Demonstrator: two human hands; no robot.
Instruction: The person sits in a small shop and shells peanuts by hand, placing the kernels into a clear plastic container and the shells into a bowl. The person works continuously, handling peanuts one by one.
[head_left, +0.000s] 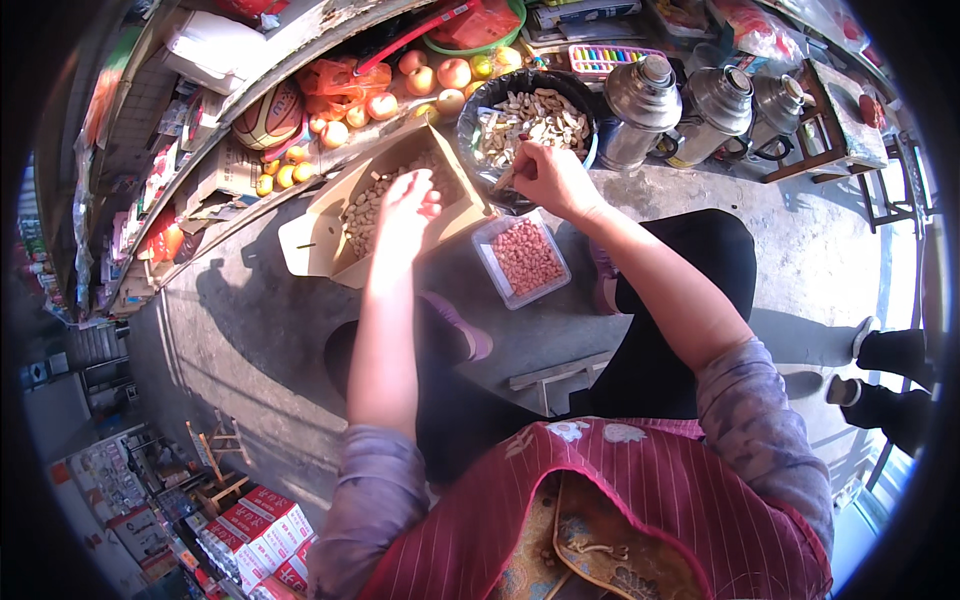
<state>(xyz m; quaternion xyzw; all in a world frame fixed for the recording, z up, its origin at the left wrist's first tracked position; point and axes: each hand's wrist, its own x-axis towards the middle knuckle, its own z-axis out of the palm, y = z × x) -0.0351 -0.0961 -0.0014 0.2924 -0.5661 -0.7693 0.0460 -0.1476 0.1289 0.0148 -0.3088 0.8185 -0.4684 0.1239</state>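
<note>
My left hand hovers over an open cardboard box of unshelled peanuts; its fingers are partly curled, and whether anything is inside them is hidden. At the near rim of a bin lined with a black plastic bag, my right hand has thumb and fingers pinched together. A small tan piece, apparently peanut shell, shows at those fingertips. The bin holds a heap of peanut shells. Between my feet and the bin, a clear plastic tub contains pink shelled peanuts.
Metal vacuum flasks line up right of the bin, with a wooden stool beyond. Apples and a basketball rest on the low shelf behind. Another person's legs stand at right. Printed cartons are stacked lower left.
</note>
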